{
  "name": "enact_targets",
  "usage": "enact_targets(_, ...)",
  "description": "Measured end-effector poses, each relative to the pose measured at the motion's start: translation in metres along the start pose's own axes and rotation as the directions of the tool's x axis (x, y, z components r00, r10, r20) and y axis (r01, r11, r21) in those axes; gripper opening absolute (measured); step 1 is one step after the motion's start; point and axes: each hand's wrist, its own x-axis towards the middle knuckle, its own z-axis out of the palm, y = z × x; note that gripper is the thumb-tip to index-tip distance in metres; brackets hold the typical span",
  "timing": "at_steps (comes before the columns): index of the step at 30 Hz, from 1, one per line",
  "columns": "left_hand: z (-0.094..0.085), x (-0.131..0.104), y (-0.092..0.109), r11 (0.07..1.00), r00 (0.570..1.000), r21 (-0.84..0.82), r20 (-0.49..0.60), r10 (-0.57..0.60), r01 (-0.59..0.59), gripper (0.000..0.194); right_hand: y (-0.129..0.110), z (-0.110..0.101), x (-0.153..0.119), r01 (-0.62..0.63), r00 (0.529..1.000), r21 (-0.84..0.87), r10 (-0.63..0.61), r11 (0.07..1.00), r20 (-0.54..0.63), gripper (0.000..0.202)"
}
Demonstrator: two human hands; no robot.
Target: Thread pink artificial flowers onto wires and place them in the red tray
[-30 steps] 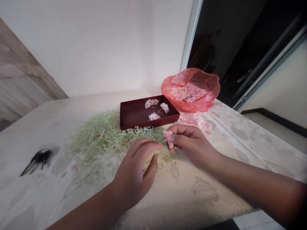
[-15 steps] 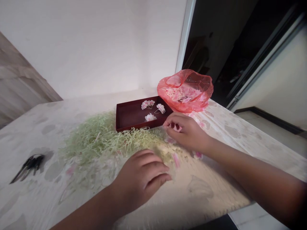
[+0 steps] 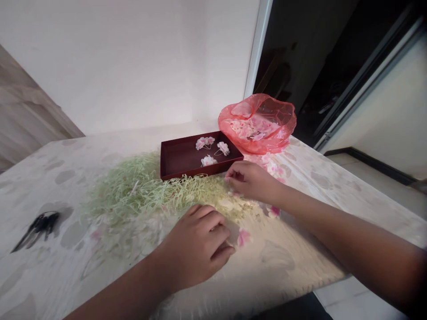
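Note:
My left hand [image 3: 198,251] hovers or rests low over the near part of the table, palm down, with its fingers loosely bent and gaps between them; nothing shows in it. Just right of its fingertips lies a pink petal [image 3: 243,238]. My right hand [image 3: 255,181] is at the near right corner of a dark red box [image 3: 180,159], fingertips pinched together; what they hold, if anything, cannot be made out. Inside the box are white-pink artificial flowers [image 3: 208,160] on thin wire loops. Pale green shredded filler [image 3: 133,191] is heaped along the box's left and front sides.
A translucent red plastic bag [image 3: 283,140] full of pink and white petals stands open behind the box's right end. Loose petals [image 3: 271,165] lie beside it. Keys [image 3: 42,224] sit at the left on the patterned tablecloth [image 3: 320,178]. A white wall rises behind.
My right hand has turned and drawn in slightly, its fingers closing tighter beside the box corner. My left hand's fingers have bent more and shifted a little left, uncovering more of the pink petal.

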Motion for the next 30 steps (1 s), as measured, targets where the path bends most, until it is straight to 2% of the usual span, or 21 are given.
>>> enact_targets(3,-0.001,0.000,-0.001,0.997,0.997,-0.013,-0.022,-0.071,0.071,0.016,-0.002,-0.002,0.000,-0.117,0.993,0.067,0.119,0.991,-0.025,0.011)
enact_targets(6,-0.002,0.002,-0.002,0.994,0.994,-0.013,-0.027,-0.105,0.104,0.014,-0.001,-0.003,0.000,-0.129,0.989,0.128,0.137,0.983,-0.051,0.011)
enact_targets(11,-0.001,0.004,-0.002,0.997,0.998,0.048,-0.018,-0.052,0.053,0.024,0.001,-0.004,-0.001,-0.167,0.985,0.270,0.174,0.948,-0.002,0.008)
enact_targets(14,-0.001,0.003,-0.001,0.999,0.998,0.034,-0.066,-0.020,0.023,0.023,-0.001,-0.006,0.000,-0.195,0.981,0.354,0.185,0.915,0.061,0.012)
enact_targets(17,-0.001,0.002,0.001,0.999,0.991,0.018,-0.130,0.029,-0.027,0.018,-0.001,-0.007,0.001,-0.125,0.992,0.333,0.113,0.935,0.054,0.017)
enact_targets(20,0.000,0.000,0.001,0.997,0.989,0.038,-0.131,0.067,-0.062,0.017,0.000,-0.008,0.002,-0.018,1.000,0.235,0.017,0.972,0.007,0.015)
enact_targets(24,0.001,0.000,0.001,0.997,0.994,0.040,-0.093,0.062,-0.059,0.018,0.003,-0.012,0.004,-0.103,0.994,0.244,0.110,0.964,-0.019,0.012)
enact_targets(27,-0.001,0.000,0.002,0.998,0.995,0.009,-0.079,0.057,-0.056,0.012,0.005,-0.019,0.006,-0.073,0.993,0.285,0.096,0.956,-0.066,0.009)
enact_targets(30,-0.004,0.000,0.003,0.997,0.994,-0.027,-0.093,0.065,-0.068,0.010,0.003,-0.028,0.007,-0.132,0.988,0.357,0.151,0.925,-0.025,0.011)
